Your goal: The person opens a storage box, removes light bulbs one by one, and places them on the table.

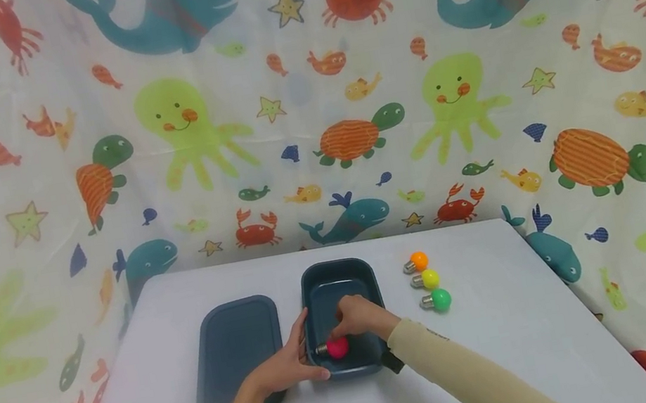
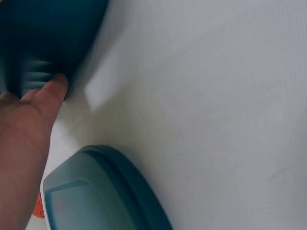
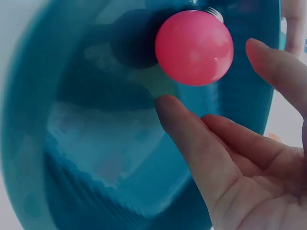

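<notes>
A dark blue box stands on the table with its open top up. In it, near the front left corner, lies a pinkish-red light bulb with a metal screw base. My right hand is inside the box above the bulb. In the right wrist view, its thumb and fingers are spread apart, and a gap shows between them and the round bulb. My left hand rests against the box's front left corner, fingers extended along the left side and thumb along the front. The left wrist view shows its extended digits touching the box wall.
Left of the box lies a flat dark blue lid, partly behind my left hand. Right of the box, an orange bulb, a yellow bulb and a green bulb lie in a column. A sea-animal curtain hangs behind the white table.
</notes>
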Motion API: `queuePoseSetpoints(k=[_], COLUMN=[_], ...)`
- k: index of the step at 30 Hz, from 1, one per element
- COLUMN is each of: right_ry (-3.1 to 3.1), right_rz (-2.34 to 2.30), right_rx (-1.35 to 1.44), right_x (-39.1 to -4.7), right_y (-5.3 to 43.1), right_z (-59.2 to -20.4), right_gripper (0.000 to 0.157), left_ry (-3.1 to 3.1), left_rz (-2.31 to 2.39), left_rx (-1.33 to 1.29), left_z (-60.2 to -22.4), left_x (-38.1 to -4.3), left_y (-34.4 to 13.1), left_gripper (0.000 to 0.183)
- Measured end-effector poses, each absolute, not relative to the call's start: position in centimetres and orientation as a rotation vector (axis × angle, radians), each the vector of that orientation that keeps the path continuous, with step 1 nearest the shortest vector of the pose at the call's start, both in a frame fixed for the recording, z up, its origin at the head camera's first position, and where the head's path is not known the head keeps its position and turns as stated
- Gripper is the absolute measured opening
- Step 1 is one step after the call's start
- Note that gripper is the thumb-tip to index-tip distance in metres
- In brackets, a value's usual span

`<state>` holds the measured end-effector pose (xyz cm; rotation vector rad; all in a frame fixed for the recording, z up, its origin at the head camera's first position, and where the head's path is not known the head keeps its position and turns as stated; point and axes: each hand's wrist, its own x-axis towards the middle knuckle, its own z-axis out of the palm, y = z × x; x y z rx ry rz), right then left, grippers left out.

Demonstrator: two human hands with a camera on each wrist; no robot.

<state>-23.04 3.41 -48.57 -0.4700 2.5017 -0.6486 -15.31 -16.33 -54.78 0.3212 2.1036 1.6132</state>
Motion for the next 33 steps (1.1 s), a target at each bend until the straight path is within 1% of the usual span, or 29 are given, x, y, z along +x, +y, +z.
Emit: queuePoseSetpoints(k=[15, 21, 27, 33], right_ry=[2.464, 2.479, 2.502, 2.528], right_rz=[-0.577, -0.574, -0.575, -0.683], right_rx=[-0.488, -0.504, -0.482, -0.496], right_x=[-22.4, -22.2, -22.1, -22.2], right_y=[3.9, 4.0, 4.1, 4.8], right_z=[-49.3, -49.5, -49.4, -49.6], right_gripper=[0.040, 0.034, 0.036, 0.035], left_ry=[2.139, 2.136, 2.132, 2.136], left_rz=[1.593, 1.596, 1.605, 1.603], left_rx=[0.306, 0.307, 0.302, 0.291], left_z=[-54.8, -54.7, -54.6, -54.7], left_x=[-15.0, -14.8, -14.5, -14.2], left_y=[-15.7, -15.5, -15.3, -15.2], left_gripper=[0.119, 0.119, 0.118, 0.118])
